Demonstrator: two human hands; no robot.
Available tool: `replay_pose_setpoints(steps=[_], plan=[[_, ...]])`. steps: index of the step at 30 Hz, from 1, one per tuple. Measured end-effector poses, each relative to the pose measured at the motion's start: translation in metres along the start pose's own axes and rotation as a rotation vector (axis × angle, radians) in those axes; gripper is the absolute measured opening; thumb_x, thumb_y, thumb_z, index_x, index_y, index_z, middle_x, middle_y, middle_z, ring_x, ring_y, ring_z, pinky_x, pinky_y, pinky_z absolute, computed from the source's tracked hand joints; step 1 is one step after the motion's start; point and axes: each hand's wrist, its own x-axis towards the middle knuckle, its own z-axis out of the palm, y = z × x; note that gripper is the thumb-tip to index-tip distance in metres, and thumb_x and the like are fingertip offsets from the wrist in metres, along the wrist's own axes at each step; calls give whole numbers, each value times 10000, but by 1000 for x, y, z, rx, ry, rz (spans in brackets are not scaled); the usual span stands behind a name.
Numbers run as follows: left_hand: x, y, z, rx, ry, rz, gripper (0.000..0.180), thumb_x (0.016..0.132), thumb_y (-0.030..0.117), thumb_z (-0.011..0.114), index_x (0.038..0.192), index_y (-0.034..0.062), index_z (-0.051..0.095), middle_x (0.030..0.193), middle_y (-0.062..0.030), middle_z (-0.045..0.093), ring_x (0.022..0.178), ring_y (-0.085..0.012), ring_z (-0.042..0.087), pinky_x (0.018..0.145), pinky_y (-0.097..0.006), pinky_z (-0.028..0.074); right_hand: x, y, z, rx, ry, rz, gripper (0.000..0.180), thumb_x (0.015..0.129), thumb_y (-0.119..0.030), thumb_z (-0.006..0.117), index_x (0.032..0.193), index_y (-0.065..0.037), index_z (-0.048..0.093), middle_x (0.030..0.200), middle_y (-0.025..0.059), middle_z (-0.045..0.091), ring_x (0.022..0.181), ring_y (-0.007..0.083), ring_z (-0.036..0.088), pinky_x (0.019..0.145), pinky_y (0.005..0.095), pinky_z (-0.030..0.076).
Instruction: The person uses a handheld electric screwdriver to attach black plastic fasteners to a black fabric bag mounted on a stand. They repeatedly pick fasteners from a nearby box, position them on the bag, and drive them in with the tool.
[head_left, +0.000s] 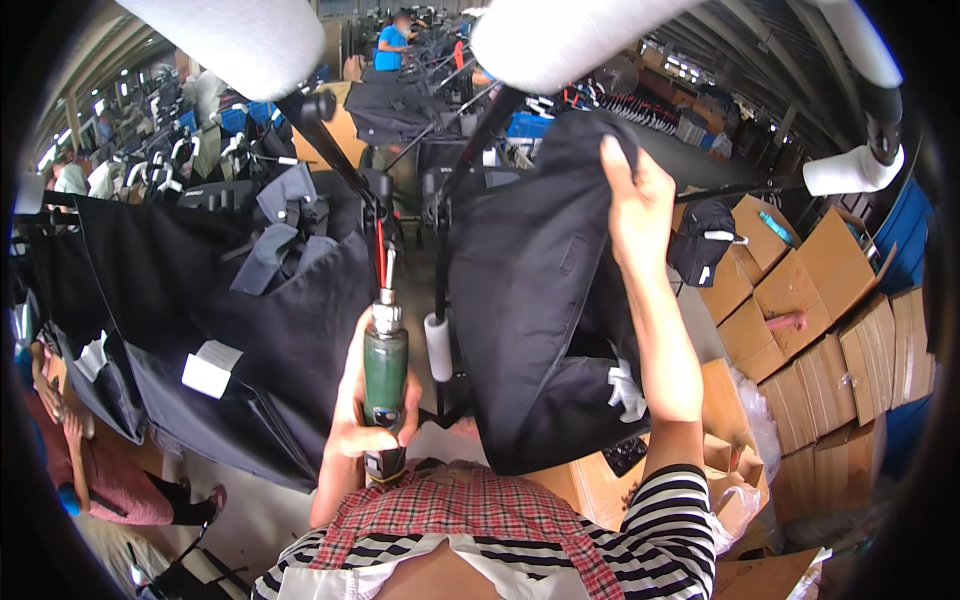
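Note:
My left hand is wrapped around a green power screwdriver, held upright with its silver collar and bit pointing away from me. The bit's tip is near a black joint of the tube frame; I cannot tell whether they touch. My raised right hand pinches the top edge of a black fabric panel, thumb uppermost. That panel hangs on the right side, with a white tag low on it. Another black fabric piece with grey straps spreads out on the left.
Tubes wrapped in white foam slant overhead, and a foam-wrapped bar hangs in the middle. Cardboard boxes are stacked at right. A co-worker is at lower left; a person in blue stands far back.

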Motion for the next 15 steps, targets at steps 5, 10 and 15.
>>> replay_pose_setpoints(steps=[5, 10, 15], plan=[[0, 5, -9, 8, 7, -22, 1333, 627, 33, 850, 1609, 235, -28, 855, -160, 569, 563, -211, 617, 533, -304, 518, -15, -35, 67, -308, -116, -229, 161, 971, -106, 649, 1038, 36, 683, 750, 138, 650, 637, 99, 544, 609, 280, 469], [5, 5, -17, 45, 8, -48, 1331, 642, 64, 864, 1610, 217, -36, 834, -156, 574, 566, -197, 613, 544, -303, 516, -12, -38, 58, -359, -61, -512, 101, 965, -31, 624, 1021, 44, 662, 711, 99, 609, 605, 125, 539, 573, 279, 440], [19, 4, -16, 73, -24, -44, 1321, 657, 61, 857, 1610, 186, -50, 813, -148, 586, 567, -183, 614, 566, -297, 527, 8, -40, 54, -345, -239, -488, 121, 925, 30, 623, 1041, 28, 657, 724, 142, 619, 605, 203, 594, 616, 336, 466]])
